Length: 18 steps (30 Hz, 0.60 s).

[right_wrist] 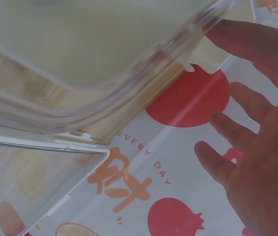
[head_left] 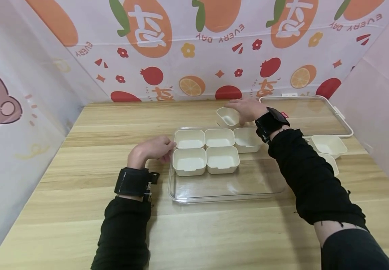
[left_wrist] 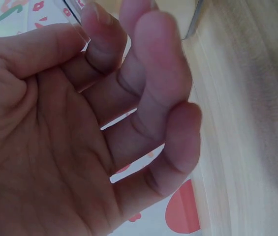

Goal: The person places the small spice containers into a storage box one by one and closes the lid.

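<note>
Behind the tray [head_left: 255,180], 1 box [head_left: 226,117] lies at the right hand [head_left: 248,109], grip unclear; left hand [head_left: 155,148] pinches the tray.

Looks like a makeshift booth, not a working kitchen or workshop: closed in behind by a back sheet [head_left: 219,35] printed with fruit, flowers and "EVERY DAY", flanked by a left sheet [head_left: 22,180] with a pink cartoon and a pale right sheet [head_left: 388,108]. Furnished with a wood-grain table [head_left: 221,236]. Stocked with homely ware: cream tubs [head_left: 189,163], clear box [head_left: 248,183]. Impossible to tell the building around it.
</note>
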### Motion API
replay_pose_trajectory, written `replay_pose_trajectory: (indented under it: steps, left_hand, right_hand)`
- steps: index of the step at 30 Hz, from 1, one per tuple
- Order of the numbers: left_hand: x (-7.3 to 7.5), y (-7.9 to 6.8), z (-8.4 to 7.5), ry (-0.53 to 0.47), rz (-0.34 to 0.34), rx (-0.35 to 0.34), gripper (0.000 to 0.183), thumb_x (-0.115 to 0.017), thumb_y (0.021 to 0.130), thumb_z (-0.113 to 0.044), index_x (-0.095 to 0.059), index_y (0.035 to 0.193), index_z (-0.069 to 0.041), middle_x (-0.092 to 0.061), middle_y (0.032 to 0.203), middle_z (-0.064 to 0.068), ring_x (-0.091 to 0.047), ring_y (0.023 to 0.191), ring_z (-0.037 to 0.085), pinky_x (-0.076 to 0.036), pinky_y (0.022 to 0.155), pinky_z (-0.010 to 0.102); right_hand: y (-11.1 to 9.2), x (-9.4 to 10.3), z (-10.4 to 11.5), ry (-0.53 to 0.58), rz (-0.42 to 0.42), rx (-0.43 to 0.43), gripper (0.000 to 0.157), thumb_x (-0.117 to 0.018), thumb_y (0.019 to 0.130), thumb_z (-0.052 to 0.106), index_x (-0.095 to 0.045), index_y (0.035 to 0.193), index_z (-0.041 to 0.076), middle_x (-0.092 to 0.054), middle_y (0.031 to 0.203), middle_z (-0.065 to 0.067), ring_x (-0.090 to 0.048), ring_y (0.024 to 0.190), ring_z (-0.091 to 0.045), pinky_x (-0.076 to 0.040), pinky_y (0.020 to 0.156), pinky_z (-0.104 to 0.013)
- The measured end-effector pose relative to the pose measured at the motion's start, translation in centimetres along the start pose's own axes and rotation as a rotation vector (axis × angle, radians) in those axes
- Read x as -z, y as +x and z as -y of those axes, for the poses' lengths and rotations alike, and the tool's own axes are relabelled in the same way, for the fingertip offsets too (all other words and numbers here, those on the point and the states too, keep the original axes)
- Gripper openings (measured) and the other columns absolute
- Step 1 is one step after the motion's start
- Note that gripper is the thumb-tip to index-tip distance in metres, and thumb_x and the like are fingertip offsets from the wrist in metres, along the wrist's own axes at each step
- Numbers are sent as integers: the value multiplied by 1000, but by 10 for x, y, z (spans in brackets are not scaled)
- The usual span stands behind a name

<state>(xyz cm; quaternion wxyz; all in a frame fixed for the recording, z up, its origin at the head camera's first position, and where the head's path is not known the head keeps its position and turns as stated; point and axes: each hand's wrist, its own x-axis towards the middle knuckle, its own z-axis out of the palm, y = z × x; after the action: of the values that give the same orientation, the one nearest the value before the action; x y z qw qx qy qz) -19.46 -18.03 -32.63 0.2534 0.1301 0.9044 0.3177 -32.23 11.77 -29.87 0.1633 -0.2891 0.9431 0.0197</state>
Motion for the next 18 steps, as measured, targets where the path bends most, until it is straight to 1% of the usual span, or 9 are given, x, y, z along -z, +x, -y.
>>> replay_pose_trajectory:
  steps: [3,9,11,13,16,18]
  left_hand:
    - [-1,1,0,-6,5,0,38,-30,99,-17,-49,70,0,-55,72,13,-57,67,25,-51,65,38]
    - [0,0,2,-10,4,4,38,-30,99,-17,-48,71,0,-55,71,13,-57,67,25,-51,66,39]
    - [1,0,3,-9,1,7,38,-30,99,-17,-48,72,1,-55,72,13,-57,68,25,-51,66,40]
    - [1,-1,3,-9,-1,5,37,-30,99,-17,-48,72,1,-55,72,13,-56,68,25,-51,66,40]
    - [1,0,2,-9,0,3,37,-30,99,-18,-48,72,1,-55,73,14,-56,69,25,-51,66,39]
    - [0,1,2,-14,1,3,37,-31,99,-18,-49,72,1,-55,74,14,-56,69,25,-51,66,38]
  right_hand:
    - [2,-2,-2,-3,15,-2,85,-70,72,5,-23,142,19,-19,147,-12,-21,125,-37,-41,86,-47]
    - [7,4,0,-18,51,-9,89,-69,73,4,-18,144,20,-14,149,-10,-14,128,-36,-43,85,-46]
    - [9,7,2,-28,57,-11,89,-68,73,2,-17,144,21,-14,149,-9,-14,129,-36,-44,84,-44]
    - [10,9,4,-39,63,-21,89,-66,73,1,-16,144,21,-13,149,-8,-14,128,-35,-46,77,-39]
    - [11,9,8,-56,72,-29,88,-66,73,1,-17,144,21,-13,149,-8,-19,126,-33,-46,66,-33]
    - [13,9,10,-69,84,-32,88,-66,73,2,-18,144,22,-13,149,-8,-20,126,-32,-45,62,-30]
